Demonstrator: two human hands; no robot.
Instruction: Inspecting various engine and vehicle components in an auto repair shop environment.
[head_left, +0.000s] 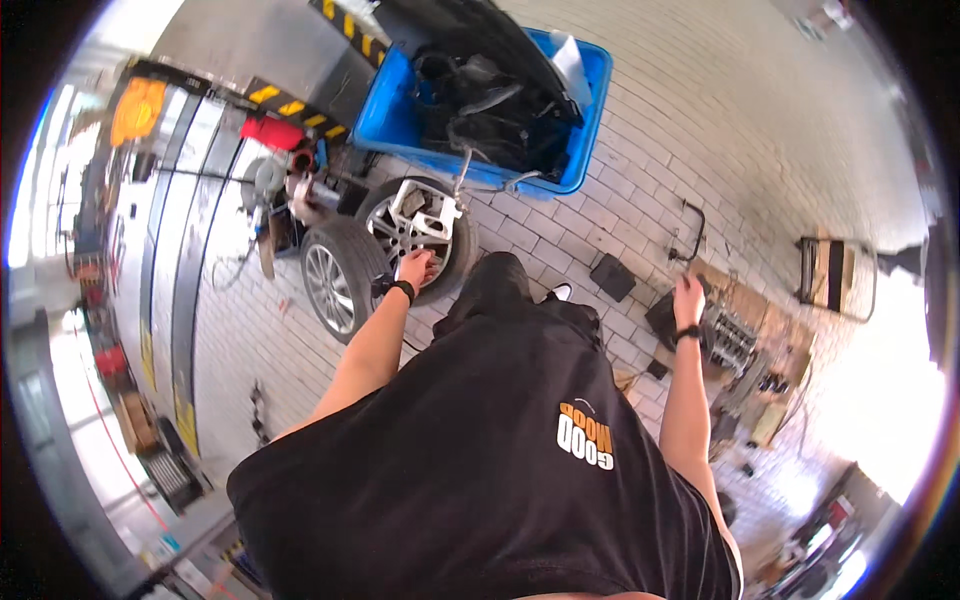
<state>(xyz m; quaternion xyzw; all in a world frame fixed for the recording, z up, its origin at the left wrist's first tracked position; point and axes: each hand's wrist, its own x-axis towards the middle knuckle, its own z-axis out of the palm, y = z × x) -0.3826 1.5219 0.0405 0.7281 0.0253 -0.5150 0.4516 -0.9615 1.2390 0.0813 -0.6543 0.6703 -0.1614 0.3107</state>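
My left hand [418, 268] hangs in front of two car wheels, its fingers loosely curled with nothing visible in them. A wheel with silver spokes [327, 283] stands upright beside it. Behind the hand a second wheel [463, 250] carries a white, frame-like part [436, 222]. To the right, my right hand [687, 297] is above a dark engine part, its fingers drawn together and no object showing in them. Close to it is a metal engine block or cylinder head [730, 340]. A bent black bar [699, 215] lies just beyond the fingertips.
A blue tub [597, 110] full of dark car parts stands ahead. A flat black box [612, 278] sits on the paved floor [640, 150]. Cardboard [790, 335] lies beneath engine parts at right, near a black-framed cart [838, 278]. A red object [272, 132] is at far left.
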